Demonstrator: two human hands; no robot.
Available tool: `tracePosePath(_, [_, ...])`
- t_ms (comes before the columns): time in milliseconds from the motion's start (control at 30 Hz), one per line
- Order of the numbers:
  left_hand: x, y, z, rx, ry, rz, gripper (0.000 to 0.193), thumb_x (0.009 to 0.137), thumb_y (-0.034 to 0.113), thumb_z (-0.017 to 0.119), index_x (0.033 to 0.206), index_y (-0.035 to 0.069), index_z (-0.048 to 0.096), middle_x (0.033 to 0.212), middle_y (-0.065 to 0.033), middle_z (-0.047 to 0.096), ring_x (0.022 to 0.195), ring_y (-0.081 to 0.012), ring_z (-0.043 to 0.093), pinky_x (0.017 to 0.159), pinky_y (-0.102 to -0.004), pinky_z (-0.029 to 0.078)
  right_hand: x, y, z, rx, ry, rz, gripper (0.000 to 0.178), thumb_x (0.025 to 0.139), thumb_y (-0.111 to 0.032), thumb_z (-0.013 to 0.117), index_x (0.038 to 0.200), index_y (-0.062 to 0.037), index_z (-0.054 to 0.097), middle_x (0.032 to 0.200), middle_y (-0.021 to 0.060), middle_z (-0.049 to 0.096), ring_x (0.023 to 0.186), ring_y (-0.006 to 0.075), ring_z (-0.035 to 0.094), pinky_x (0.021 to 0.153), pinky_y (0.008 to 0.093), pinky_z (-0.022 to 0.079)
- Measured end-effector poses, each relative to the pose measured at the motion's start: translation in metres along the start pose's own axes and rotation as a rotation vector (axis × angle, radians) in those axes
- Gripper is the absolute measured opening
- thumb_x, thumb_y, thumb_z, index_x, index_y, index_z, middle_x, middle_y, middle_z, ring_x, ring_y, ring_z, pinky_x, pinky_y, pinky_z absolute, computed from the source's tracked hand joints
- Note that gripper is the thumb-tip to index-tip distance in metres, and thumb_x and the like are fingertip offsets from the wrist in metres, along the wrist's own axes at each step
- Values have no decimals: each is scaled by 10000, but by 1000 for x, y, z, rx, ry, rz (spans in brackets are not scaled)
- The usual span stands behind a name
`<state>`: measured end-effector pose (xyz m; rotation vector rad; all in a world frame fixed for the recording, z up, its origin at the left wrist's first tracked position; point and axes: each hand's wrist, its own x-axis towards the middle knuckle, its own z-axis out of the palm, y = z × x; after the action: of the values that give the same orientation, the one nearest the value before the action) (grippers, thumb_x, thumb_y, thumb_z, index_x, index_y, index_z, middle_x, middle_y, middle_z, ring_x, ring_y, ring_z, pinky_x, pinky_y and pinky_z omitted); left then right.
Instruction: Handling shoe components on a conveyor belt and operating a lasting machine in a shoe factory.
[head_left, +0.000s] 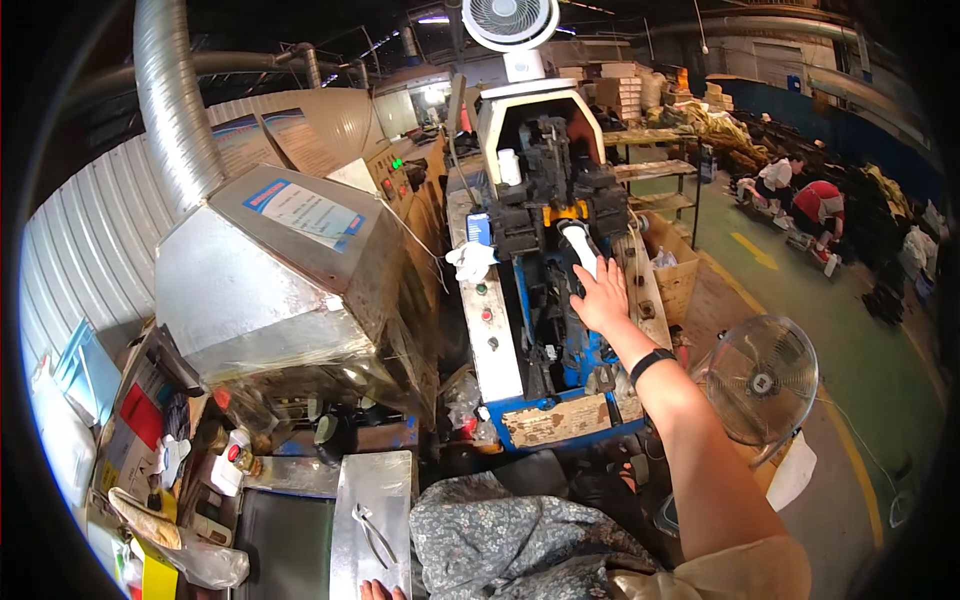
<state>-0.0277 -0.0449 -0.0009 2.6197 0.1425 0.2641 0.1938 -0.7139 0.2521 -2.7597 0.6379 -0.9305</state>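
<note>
My right hand (603,296) reaches into the blue-framed machine (560,422), its fingers stretched out and spread. It touches the near end of a white, elongated, sole-shaped piece (577,245), which sits among the machine's black clamps (515,228); the palm hides part of that end. Only the fingertips of my left hand (381,590) show at the lower edge, lying flat on a metal tabletop (375,475). Beyond them on this top lies a pair of metal pincers (372,530), apart from the hand.
A sheet-metal hooded box (270,290) stands left of the machine. Coloured buttons (487,314) line the machine's left panel beside a crumpled white cloth (471,262). A caged floor fan (762,380) stands at the right. Two people (818,205) crouch farther off at the right.
</note>
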Motion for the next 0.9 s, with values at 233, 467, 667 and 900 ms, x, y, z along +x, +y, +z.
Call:
tracePosePath(233, [-14, -28, 7, -147, 63, -26, 620, 934, 338, 569, 1379, -70, 429, 1471, -282, 350, 1343, -399, 387, 1118, -434, 335, -14, -6, 1, 22, -4, 1, 665, 799, -378, 670, 1415, -241, 460, 1519, 225, 288, 1424, 415, 202, 1188, 462, 143])
tracePosePath(467, [2, -9, 5, 115, 124, 163, 529, 883, 285, 587, 1229, -113, 544, 1326, -326, 488, 1273, -467, 428, 1100, -492, 317, 1, 8, 11, -4, 128, -49, 631, 816, -389, 644, 1404, -241, 466, 1509, 218, 308, 1414, 417, 224, 1179, 466, 163])
tracePosePath(667, [10, 7, -3, 124, 97, 83, 506, 897, 267, 578, 1245, -99, 545, 1375, -297, 466, 1301, -432, 415, 1111, -469, 304, 11, 2, 16, -26, 69, -32, 621, 825, -400, 628, 1405, -249, 465, 1512, 218, 308, 1413, 421, 226, 1183, 462, 155])
tracePosePath(900, [6, 4, 0, 118, 124, 110, 514, 883, 288, 597, 1236, -84, 557, 1365, -301, 470, 1289, -444, 422, 1101, -481, 315, 12, 7, 15, 0, 93, -38, 632, 819, -397, 635, 1408, -241, 465, 1516, 211, 301, 1419, 413, 217, 1183, 462, 153])
